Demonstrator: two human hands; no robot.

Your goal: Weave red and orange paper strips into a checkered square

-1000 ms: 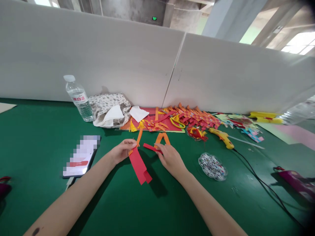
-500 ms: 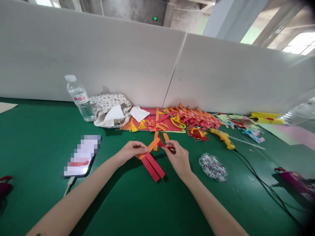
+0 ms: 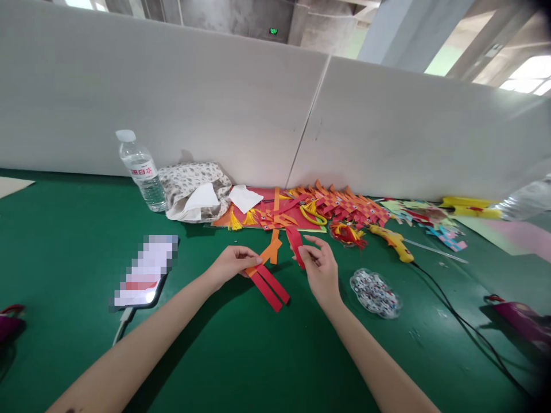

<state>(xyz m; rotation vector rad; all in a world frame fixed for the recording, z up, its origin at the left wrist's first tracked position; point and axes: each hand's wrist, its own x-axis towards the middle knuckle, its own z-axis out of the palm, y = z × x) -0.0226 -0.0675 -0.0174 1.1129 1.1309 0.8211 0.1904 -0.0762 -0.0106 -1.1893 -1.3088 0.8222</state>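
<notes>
Between the thumb and fingers of my left hand [image 3: 236,265] is a small joined piece of orange and red paper strips [image 3: 270,287]. Its two red ends hang side by side toward me, and an orange end points up and right. My right hand [image 3: 319,265] pinches a separate red paper strip [image 3: 296,244], held upright and slightly curved, apart from the left hand's piece. Just beyond, a loose orange strip [image 3: 274,256] lies on the green table [image 3: 241,361]. Woven red and orange paper fish [image 3: 344,203] are piled at the back with yellow tassels [image 3: 235,221].
A clear dish of googly eyes [image 3: 375,293] sits right of my right hand. Behind it lies a yellow glue gun [image 3: 394,244] with a trailing black cable. To the left are a phone [image 3: 146,275] on a charging cable, a water bottle [image 3: 144,178] and a tissue pouch [image 3: 193,178].
My right hand has moved slightly right, away from the left hand's piece, and the red strip has turned upright. My left hand keeps its pinch almost in place.
</notes>
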